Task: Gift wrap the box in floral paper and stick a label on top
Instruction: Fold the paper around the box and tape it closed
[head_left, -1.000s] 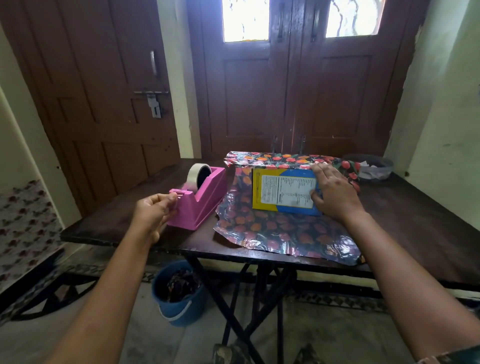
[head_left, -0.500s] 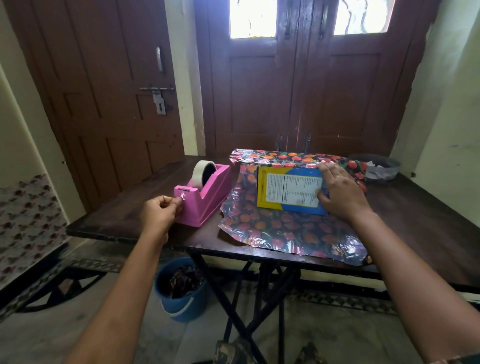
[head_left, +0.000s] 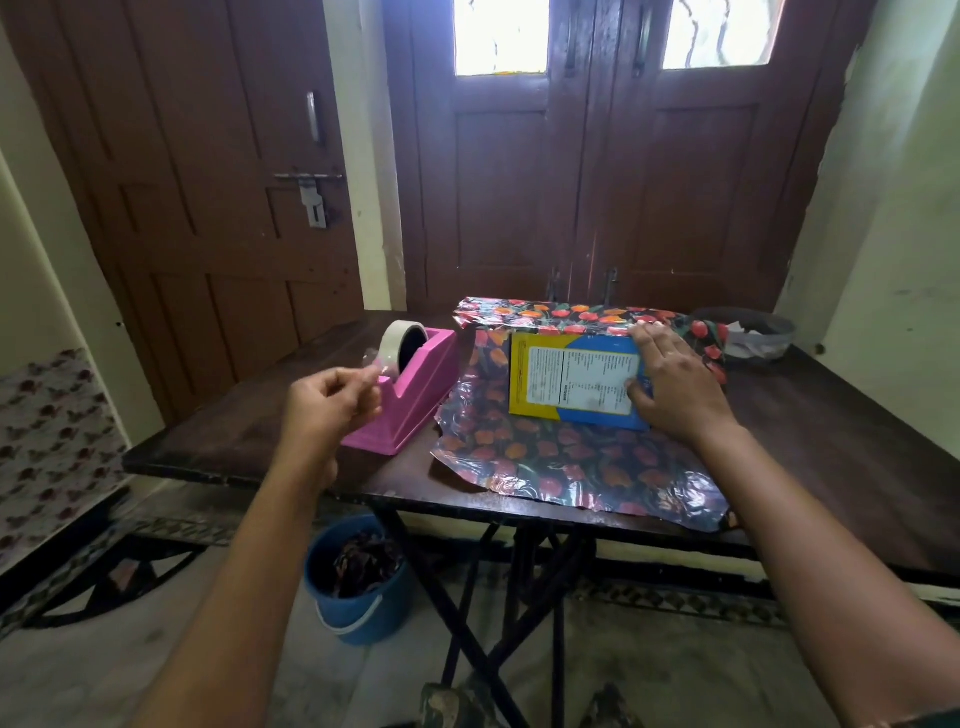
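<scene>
Box (head_left: 574, 382): yellow and blue, printed panel facing up, lying on the floral paper at the counter's middle, still unwrapped on top.
Floral paper (head_left: 566, 462): dark sheet with red and orange flowers, spread flat under the box, near edge reaching the counter's front; far edge folded up behind the box.
Right hand (head_left: 675, 384): palm down, fingers spread, pressing on the box's right end; grip flat and open, nothing pinched.
Left hand (head_left: 332, 400): raised just in front of the tape dispenser, thumb and fingertips pinched on a clear strip of tape (head_left: 375, 364).
Tape dispenser (head_left: 410, 389): pink, left of the paper, roll standing in its cradle.
Counter (head_left: 249, 415): dark wood on black folding legs.
Bucket (head_left: 358, 587): blue, on the floor under the counter's left side.
Bowl (head_left: 748, 332): at the far right corner, contents unclear.
Label: cannot tell.
</scene>
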